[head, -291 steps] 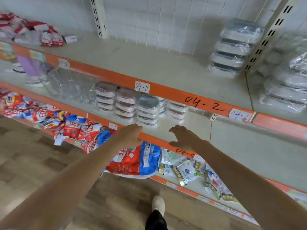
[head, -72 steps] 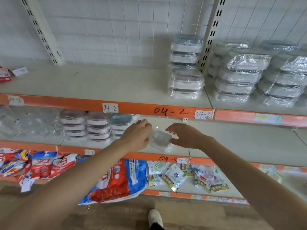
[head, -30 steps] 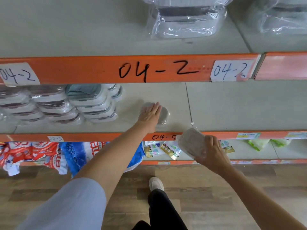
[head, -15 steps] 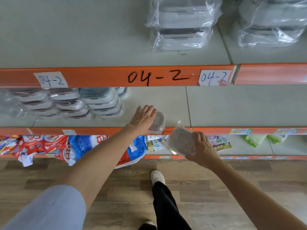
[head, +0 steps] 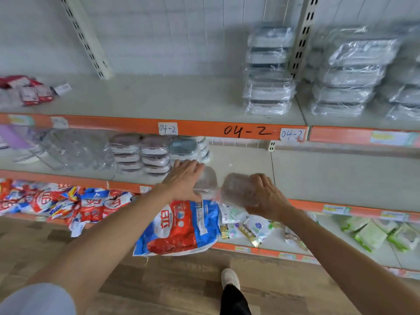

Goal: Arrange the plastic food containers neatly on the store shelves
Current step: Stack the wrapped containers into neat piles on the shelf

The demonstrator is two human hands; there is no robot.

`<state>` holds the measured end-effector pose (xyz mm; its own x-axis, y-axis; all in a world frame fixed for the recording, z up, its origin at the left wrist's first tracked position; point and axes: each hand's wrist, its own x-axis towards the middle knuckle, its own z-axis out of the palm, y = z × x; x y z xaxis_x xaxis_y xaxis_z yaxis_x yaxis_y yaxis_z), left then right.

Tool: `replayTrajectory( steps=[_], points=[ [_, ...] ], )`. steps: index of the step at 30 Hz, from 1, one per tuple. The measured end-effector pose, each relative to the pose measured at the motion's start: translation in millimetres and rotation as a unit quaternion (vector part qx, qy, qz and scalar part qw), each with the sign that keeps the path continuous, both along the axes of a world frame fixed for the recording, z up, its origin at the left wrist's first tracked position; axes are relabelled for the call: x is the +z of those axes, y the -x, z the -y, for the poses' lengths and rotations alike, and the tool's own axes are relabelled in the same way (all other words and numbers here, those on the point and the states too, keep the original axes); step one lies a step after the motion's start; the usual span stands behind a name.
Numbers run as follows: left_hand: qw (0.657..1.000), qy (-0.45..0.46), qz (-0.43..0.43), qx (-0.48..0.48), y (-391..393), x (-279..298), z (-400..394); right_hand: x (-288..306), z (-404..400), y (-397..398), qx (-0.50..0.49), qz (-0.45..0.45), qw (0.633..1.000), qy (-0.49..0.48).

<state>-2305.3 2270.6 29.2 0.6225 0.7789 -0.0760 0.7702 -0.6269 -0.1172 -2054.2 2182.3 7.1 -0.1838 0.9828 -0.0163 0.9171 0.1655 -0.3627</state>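
Clear plastic is blurring in the head view as the right hand (head: pixel 267 197) is gripping a small clear lidded container (head: pixel 238 189) just beside the left hand (head: pixel 185 179), whose fingers are lying over another clear container (head: pixel 208 181) at the middle shelf's orange front edge (head: pixel 341 209), where a knock could be tipping either off.

My left hand (head: pixel 185 178) rests on a small container (head: pixel 208 180) of clear, glossy plastic, and my right hand (head: pixel 266 196) grips another clear container (head: pixel 238 189) with the same smooth sheen. The stacked containers (head: pixel 156 153) beside them are shiny plastic under crinkled film. The shelf (head: pixel 329 180) I work on looks like matt, pale painted metal with a glossy orange edge strip (head: pixel 113 123) carrying paper labels (head: pixel 167 128). The big bag (head: pixel 179 226) below is glossy printed plastic, and the floor (head: pixel 172 280) looks like matt wood grain
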Motion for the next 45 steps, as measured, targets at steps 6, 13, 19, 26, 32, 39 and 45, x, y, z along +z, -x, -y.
replayTrajectory(
  steps=[6,13,19,26,32,39,45],
  points=[
    [0.996,-0.064,0.062,0.027,1,67,-7,68,-6,-3,0.007,-0.013,0.997,-0.079],
    [0.982,-0.123,0.143,0.022,-14,144,-51,146,-56,-38,-0.007,-0.037,0.986,-0.159],
    [0.97,-0.077,0.222,0.054,-37,192,-104,207,-140,-79,-0.077,-0.059,0.981,-0.167],
    [0.952,-0.003,0.299,0.07,-56,208,-145,248,-220,-108,-0.059,0.061,0.996,-0.006],
    [0.941,0.001,0.336,0.029,-79,227,-172,240,-249,-112,-0.009,0.111,0.991,0.074],
    [0.95,0.006,0.303,-0.077,-165,242,-201,268,-228,-143,-0.045,-0.031,0.996,0.077],
    [0.962,0.076,0.237,-0.114,-215,230,-215,279,-219,-148,-0.071,-0.006,0.997,-0.003]
  ],
)
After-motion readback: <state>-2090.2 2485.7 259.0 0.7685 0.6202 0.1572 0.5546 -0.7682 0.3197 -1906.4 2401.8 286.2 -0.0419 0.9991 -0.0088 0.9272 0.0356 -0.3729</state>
